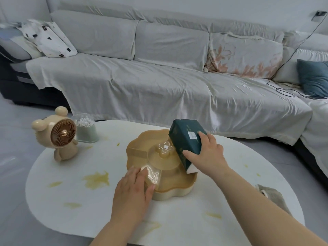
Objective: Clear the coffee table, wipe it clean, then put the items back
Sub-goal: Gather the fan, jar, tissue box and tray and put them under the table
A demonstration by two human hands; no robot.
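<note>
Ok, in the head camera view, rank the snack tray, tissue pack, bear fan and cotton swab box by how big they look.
1. Snack tray, clearly largest.
2. Bear fan and tissue pack look about alike, so not ranked.
3. Cotton swab box, smallest.

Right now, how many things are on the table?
5: bear fan far left, cotton swab box beside it, snack tray in the middle, tissue pack in the right hand over it, cloth at the right edge.

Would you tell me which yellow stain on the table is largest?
The star-shaped stain just left of the snack tray; the others are thin streaks or small dots.
</note>
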